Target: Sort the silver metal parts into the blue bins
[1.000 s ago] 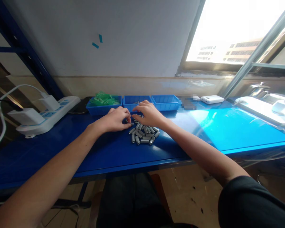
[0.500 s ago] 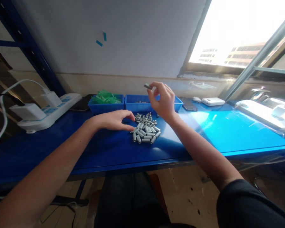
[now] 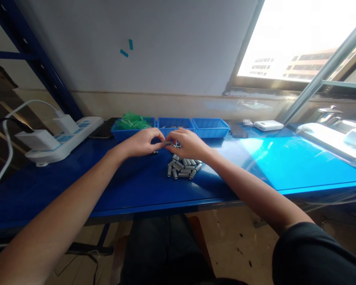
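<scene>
Presently, in the head view, our left hand (image 3: pixel 142 143) has its grip closed on a small metal piece (image 3: pixel 167 143), over the surface (image 3: pixel 130 190) and nearer to its back edge than to its front edge. Our right hand (image 3: pixel 190 144) meets it from the other side; whether this grip is also closed, we cannot tell. Toward the front edge we see a heap of metal cylinders (image 3: pixel 184 170). Three blue bins (image 3: pixel 212 132) stand along the back edge.
</scene>
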